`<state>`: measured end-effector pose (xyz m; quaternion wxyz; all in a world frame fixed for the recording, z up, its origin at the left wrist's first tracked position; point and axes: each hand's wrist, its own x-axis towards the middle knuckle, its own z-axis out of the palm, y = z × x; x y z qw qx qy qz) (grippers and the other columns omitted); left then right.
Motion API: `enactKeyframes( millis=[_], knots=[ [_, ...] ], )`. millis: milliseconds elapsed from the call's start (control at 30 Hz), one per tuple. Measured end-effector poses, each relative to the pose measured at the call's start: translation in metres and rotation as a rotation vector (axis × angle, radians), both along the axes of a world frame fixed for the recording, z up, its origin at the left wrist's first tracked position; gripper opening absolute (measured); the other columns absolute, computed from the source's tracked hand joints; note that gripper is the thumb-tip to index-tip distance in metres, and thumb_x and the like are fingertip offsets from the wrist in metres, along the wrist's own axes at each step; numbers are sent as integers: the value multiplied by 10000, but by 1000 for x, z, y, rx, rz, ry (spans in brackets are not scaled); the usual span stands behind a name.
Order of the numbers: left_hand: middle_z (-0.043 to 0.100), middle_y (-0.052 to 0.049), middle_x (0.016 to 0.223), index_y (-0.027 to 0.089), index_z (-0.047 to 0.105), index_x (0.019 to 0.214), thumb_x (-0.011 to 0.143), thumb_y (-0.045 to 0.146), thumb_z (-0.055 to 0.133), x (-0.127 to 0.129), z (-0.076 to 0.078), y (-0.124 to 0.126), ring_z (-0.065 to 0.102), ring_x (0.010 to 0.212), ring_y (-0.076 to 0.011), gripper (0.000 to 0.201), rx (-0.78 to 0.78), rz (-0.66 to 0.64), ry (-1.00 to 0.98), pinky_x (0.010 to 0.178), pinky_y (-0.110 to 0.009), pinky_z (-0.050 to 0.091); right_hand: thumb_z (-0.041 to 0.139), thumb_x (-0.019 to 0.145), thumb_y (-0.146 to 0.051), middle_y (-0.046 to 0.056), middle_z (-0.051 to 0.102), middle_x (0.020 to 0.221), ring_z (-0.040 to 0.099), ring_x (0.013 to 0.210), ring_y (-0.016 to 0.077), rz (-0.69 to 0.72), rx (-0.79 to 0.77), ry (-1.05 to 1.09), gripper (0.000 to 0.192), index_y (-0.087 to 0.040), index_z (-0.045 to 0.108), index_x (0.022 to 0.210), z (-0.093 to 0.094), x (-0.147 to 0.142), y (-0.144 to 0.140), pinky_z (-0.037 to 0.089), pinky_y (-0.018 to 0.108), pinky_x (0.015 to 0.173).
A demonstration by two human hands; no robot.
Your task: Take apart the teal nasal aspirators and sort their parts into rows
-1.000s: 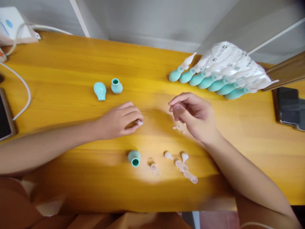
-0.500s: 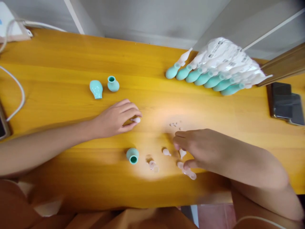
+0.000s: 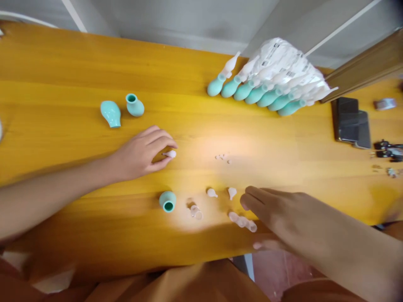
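My left hand (image 3: 143, 153) rests on the table, thumb and fingers pinched around a small white bulb-shaped nozzle tip (image 3: 170, 154). Hovering at the front right, my right hand (image 3: 267, 209) has its thumb spread from the fingers, and nothing shows in it. Just left of its fingertips lies a white tip (image 3: 232, 192); another white tip (image 3: 212, 192) is farther left. A translucent pink connector (image 3: 242, 221) and a shorter clear one (image 3: 196, 212) lie nearer me. Beside them sits a teal rubber bulb (image 3: 167, 200), its mouth facing me. Several tiny beads (image 3: 223, 157) are scattered mid-table.
Two more teal bulbs, one lying (image 3: 111, 113) and one with its mouth up (image 3: 135, 105), are at the back left. Several assembled teal-and-white aspirators (image 3: 244, 90) lean in a row against a plastic bag (image 3: 283, 58). Dark phones (image 3: 347, 119) lie at the right.
My right hand has drawn back to the right and toward me, away from the white tip. My left hand keeps its pinch. The whole view has shifted to the right.
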<state>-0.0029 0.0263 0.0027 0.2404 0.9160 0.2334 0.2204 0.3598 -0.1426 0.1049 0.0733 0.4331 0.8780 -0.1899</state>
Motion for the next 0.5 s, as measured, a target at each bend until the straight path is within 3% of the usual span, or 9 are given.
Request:
enactKeyframes(
  millis=[100,200,333,500],
  knots=[
    [768,-104,1181,221,689,1232,1104,303,633,0,0,0,687,1088,-270,162,-3,5,9,1019,-426,531,858,951,-355,131,778,1046,767,757,278,92,-12,-97,312,-204,695,1169,-7,2,-25,539,380,520],
    [764,-109,1178,216,684,1233,1105,311,631,0,0,1,681,1078,-274,167,6,-2,0,1013,-433,534,770,1018,-343,143,761,1078,783,721,276,-40,39,-129,242,-196,662,1178,-19,-4,-51,567,370,493],
    [762,-114,1184,206,675,1231,1104,289,628,1,0,0,678,1074,-274,159,23,-6,-19,1008,-438,538,568,1134,-286,103,747,1126,752,585,200,-205,55,-105,179,-212,621,1288,-30,-16,-75,553,321,457],
    [761,-112,1179,202,667,1243,1112,275,620,1,0,-2,675,1079,-272,157,57,0,-26,994,-431,541,507,1087,-125,78,742,1110,750,630,171,-249,4,-26,329,-254,649,1353,-35,-24,-76,591,278,532]
  ],
)
